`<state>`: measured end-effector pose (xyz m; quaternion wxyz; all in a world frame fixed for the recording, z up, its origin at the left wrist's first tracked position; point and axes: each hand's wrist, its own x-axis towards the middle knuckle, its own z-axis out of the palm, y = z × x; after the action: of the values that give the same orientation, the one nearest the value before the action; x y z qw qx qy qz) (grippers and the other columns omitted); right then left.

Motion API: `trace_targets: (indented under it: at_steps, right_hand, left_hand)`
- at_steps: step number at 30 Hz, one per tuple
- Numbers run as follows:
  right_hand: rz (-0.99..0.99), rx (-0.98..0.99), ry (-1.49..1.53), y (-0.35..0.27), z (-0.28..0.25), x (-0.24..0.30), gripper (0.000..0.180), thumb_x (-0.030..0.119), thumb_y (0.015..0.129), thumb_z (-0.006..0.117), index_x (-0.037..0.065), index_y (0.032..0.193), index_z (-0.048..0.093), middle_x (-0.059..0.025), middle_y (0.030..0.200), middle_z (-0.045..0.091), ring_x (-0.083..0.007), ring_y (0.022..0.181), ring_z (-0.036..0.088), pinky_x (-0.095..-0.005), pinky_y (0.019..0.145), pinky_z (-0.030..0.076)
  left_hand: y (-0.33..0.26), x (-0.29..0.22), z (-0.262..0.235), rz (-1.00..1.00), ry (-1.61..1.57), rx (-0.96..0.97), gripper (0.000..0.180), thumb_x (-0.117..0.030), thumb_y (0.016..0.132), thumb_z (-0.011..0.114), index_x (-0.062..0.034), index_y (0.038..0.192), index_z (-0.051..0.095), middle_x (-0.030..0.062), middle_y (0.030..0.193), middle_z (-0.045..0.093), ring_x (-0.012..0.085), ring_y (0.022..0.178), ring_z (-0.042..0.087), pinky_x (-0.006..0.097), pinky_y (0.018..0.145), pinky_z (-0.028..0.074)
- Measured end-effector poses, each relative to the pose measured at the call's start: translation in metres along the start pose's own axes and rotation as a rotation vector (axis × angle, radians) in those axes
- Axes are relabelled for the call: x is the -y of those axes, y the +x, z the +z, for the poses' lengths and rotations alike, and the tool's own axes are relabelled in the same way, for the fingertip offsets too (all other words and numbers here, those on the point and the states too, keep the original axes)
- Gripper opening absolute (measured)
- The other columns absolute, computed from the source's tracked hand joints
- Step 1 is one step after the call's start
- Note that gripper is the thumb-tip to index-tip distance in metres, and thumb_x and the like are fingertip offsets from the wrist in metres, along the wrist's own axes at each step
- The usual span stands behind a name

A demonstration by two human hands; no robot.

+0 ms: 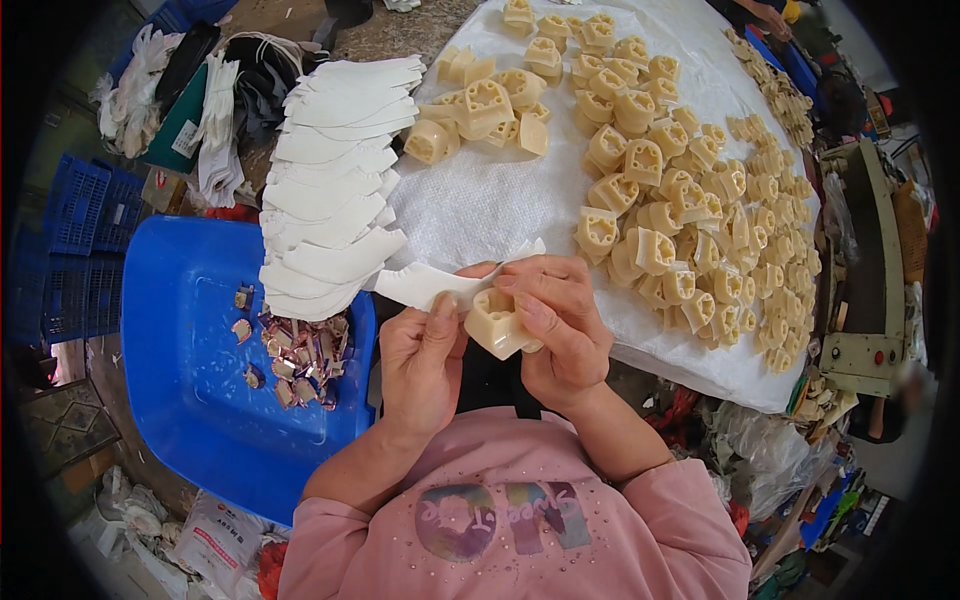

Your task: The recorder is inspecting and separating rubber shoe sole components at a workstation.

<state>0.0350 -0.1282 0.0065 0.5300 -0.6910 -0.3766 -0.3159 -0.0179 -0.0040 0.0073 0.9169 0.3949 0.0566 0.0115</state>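
Observation:
Close to my body, both hands are at work on one cream plastic shoe heel [497,325] and a curved white sheet strip [420,287]. My left hand [420,360] pinches the strip between thumb and fingers, its free end pointing left. My right hand [562,335] is closed round the heel, thumb on its near side, and its fingers also press the strip along the heel's far edge. The fingers hide part of where strip and heel meet. To the left, a fanned row of similar white strips [330,195] overlaps at the table's edge.
A large heap of cream heels [680,200] covers the right of the white woven sheet [480,215]; a smaller group [487,108] sits at its far left. Below the strips stands a blue tub [190,400] with shiny brownish pieces [298,365]. Blue crates [85,205] are farther left.

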Motion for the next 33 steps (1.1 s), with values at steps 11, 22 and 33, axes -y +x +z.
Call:
trace_targets:
  at_steps: [11,22,33]
  right_hand:
    - [-0.002,-0.072,-0.041,0.000,0.001,-0.001,0.033,-0.006,0.069,0.063,0.002,0.101,0.059,-0.0103,0.095,0.061,-0.0255,0.082,0.054,-0.0326,0.066,0.046]
    - [-0.005,0.055,-0.272,-0.002,-0.009,-0.012,0.030,0.007,0.067,0.066,0.012,0.095,0.058,0.0002,0.090,0.064,-0.0208,0.076,0.046,-0.0395,0.074,0.027]
    - [0.095,0.509,-0.465,0.013,-0.023,0.010,0.020,0.005,0.057,0.062,0.013,0.073,0.054,-0.0012,0.075,0.046,-0.0203,0.075,0.046,-0.0433,0.072,0.025]
  left_hand:
    - [-0.007,0.003,-0.002,0.124,0.381,0.048,0.032,-0.017,0.097,0.041,0.0103,0.106,0.055,0.0157,0.108,0.059,0.0184,0.098,0.057,0.030,0.086,0.045]
    - [0.006,-0.007,0.008,0.483,0.877,0.063,0.034,-0.017,0.097,0.040,0.0101,0.111,0.055,0.0122,0.084,0.064,0.0084,0.067,0.052,0.021,0.059,0.041]
    - [0.002,-0.012,-0.002,0.332,1.009,-0.045,0.018,-0.007,0.091,0.052,0.0052,0.097,0.063,0.0106,0.074,0.059,0.0116,0.059,0.049,0.026,0.053,0.039]
